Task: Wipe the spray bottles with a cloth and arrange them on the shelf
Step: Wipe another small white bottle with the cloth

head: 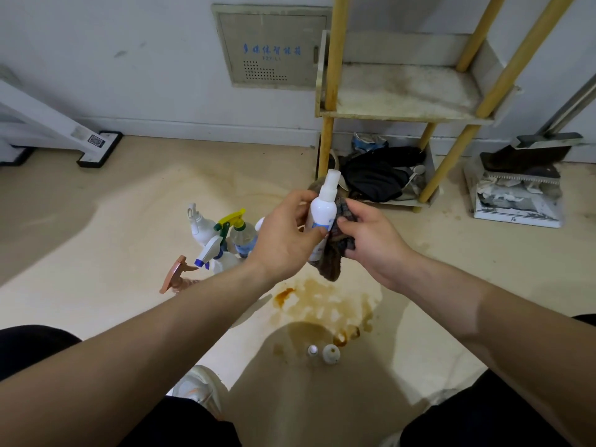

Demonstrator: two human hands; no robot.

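**Bottle in hand, cloth against it**

Left hand (283,235) grips a white pump spray bottle (322,208) round its lower body, with the thumb across the front and the fingers curled behind. The bottle is near upright, leaning slightly right, cap on. Right hand (375,241) pinches a bunched dark brown-grey cloth (335,256), thumb and fingers closed on it. The cloth lies against the bottle's right side and hangs below it. Both are held in the air above the floor, in front of the shelf (403,91).

The shelf has yellow posts and white trays and stands against the wall. Its middle tray is stained. The bottom tray holds a black bundle (377,175) and small clutter.

On the floor left of the hands, standing close together:
- white trigger bottle (198,222)
- yellow-and-green trigger bottle (240,230)
- blue-and-white trigger bottle (211,253)
- pink trigger bottle (177,274), partly behind the left forearm

Nearer the person, a small white-capped bottle (312,350) stands just beside a small cream bottle (331,353), at the edge of a brown stain (322,304). A dustpan with brush (522,188) sits right of the shelf
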